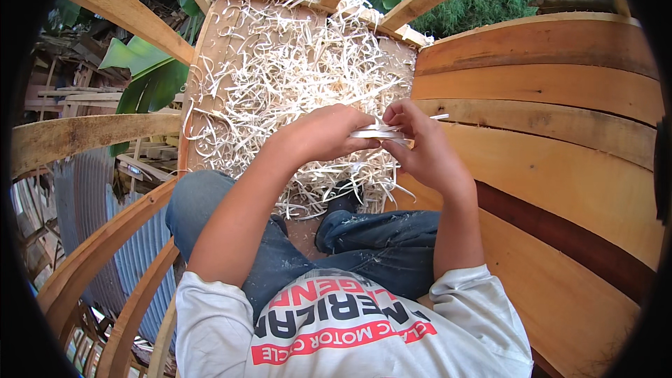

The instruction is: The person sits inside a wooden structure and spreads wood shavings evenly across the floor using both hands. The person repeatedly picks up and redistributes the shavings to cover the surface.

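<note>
Over shavings point(280, 84): my left hand point(329, 130) and right hand point(427, 145) both pinch pale strips point(378, 134) between fingertips; planks point(560, 168) at my right.

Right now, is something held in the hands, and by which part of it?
Yes, thin pale strips: the left hand pinches them toward their left end, and the right hand holds them farther right.
</note>
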The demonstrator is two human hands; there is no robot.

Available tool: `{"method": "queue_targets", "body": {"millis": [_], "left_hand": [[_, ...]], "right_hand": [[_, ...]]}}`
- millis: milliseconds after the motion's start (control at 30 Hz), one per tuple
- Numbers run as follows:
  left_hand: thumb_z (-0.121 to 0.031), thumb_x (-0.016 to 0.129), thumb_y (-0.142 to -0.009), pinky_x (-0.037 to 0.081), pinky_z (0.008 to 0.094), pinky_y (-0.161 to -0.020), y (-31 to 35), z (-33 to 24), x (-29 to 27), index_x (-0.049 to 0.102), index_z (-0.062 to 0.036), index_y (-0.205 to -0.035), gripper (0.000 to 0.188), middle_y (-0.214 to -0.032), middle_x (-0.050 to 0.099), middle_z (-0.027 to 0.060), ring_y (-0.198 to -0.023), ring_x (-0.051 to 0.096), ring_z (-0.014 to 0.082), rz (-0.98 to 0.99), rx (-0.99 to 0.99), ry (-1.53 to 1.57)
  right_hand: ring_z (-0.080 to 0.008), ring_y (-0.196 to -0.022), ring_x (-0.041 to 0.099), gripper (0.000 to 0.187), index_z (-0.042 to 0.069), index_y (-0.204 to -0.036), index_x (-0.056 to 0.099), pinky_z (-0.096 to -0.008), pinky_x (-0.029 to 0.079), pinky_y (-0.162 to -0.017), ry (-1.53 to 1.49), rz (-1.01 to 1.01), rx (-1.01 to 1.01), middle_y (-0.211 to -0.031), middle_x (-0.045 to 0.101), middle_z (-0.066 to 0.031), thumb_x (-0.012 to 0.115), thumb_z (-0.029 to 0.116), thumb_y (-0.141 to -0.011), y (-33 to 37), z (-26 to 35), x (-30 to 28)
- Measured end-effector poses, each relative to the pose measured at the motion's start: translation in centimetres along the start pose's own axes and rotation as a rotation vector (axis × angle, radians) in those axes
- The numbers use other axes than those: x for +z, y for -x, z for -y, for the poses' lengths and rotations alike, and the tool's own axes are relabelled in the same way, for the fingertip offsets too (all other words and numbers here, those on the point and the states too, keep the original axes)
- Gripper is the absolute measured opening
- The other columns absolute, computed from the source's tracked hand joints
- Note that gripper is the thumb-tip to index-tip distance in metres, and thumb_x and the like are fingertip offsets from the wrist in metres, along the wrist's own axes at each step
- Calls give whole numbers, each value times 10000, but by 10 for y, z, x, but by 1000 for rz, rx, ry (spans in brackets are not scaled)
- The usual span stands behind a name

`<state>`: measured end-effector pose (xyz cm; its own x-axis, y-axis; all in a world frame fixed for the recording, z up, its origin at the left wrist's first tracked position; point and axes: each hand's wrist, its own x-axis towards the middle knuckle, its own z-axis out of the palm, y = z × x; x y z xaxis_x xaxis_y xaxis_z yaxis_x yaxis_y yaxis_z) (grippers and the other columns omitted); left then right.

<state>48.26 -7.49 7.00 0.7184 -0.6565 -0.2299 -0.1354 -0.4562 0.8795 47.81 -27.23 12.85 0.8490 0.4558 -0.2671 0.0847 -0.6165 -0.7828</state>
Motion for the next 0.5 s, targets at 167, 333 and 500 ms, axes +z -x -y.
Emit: {"method": "queue_targets", "body": {"millis": [167, 333, 500], "left_hand": [[-349, 593, -934, 486, 416, -732, 5, 8, -3, 637, -27, -1102, 365, -903, 670, 201, -818, 638, 344, 40, -61, 86], [-355, 571, -945, 484, 414, -761, 10, 9, -5, 622, -16, -1117, 384, -936, 668, 204, -847, 631, 352, 92, -103, 130], [-353, 552, -953, 485, 417, -756, 10, 17, 3, 632, -50, -1111, 351, -930, 671, 188, -836, 629, 358, 91, -73, 118]], "right_hand": [[-326, -872, 660, 256, 47, -1020, 628, -384, 510, -745, 216, -62, 44, -993, 673, -141, 741, 127, -805, -1, 9, -3], [-320, -878, 656, 259, 57, -1013, 679, -387, 512, -756, 342, 9, 147, -961, 676, -146, 734, 224, -822, 1, 12, -3], [-312, -866, 651, 303, 60, -1030, 698, -396, 503, -757, 350, 122, 230, -935, 683, -158, 726, 290, -833, 1, 8, -9]]}}
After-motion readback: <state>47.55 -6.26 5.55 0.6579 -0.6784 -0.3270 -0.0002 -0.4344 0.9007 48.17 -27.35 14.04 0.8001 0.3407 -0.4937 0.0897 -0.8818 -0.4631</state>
